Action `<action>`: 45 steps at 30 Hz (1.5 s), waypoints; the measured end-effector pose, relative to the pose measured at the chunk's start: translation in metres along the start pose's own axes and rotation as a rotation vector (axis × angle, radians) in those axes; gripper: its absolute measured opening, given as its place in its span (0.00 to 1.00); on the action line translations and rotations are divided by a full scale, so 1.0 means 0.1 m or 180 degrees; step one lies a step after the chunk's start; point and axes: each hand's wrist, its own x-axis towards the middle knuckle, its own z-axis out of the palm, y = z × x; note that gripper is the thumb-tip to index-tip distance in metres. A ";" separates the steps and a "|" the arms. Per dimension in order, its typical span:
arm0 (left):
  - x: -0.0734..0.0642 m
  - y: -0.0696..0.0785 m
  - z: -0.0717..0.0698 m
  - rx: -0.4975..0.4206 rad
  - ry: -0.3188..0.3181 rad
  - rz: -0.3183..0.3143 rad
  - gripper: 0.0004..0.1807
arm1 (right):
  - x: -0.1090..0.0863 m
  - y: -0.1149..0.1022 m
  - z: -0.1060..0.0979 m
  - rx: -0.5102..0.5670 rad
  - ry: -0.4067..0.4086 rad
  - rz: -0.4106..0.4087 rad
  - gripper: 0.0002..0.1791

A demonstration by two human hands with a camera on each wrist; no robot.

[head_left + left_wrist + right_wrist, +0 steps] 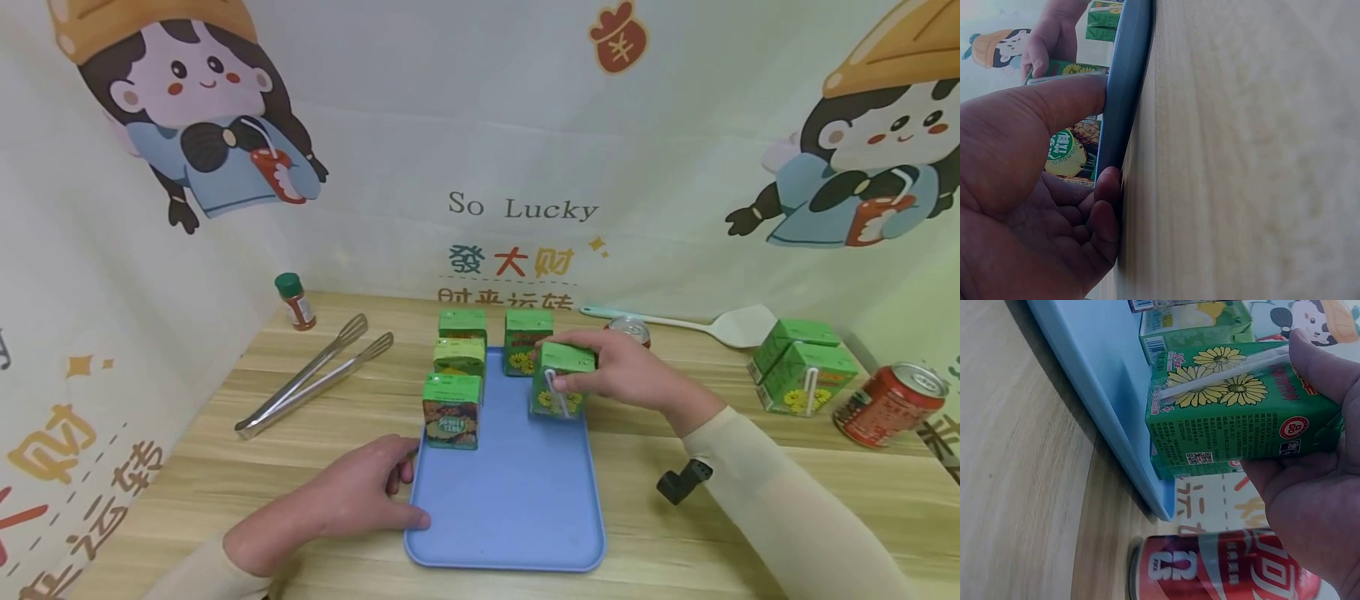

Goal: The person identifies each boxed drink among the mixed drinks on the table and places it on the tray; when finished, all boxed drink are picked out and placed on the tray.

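Right hand (618, 371): we see it gripping a green flower-print carton (1222, 422), thumb on the straw side, the box upright at the right side of the blue tray (510, 508); whether its base touches the tray, we cannot tell. Left hand (360, 492): we note thumb on the tray's left rim, fingers curled against its outer edge, pinching it. Along the tray's left side we count three cartons (452, 412) in a row; another carton (520, 358) stands behind the held one. Tongs (300, 377) lie left of the tray
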 end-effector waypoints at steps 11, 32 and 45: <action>0.00 0.01 -0.01 -0.0047 -0.0046 -0.0007 0.43 | 0.21 0.03 0.11 -0.0119 -0.0035 0.0154 0.35; 0.00 0.01 -0.01 -0.0030 -0.0010 0.0019 0.45 | 0.39 -0.01 0.25 -0.0098 -0.0060 0.0083 0.33; 0.00 0.00 -0.01 -0.0033 -0.0003 0.0036 0.44 | 0.43 -0.03 0.29 -0.0384 -0.0006 0.0051 0.34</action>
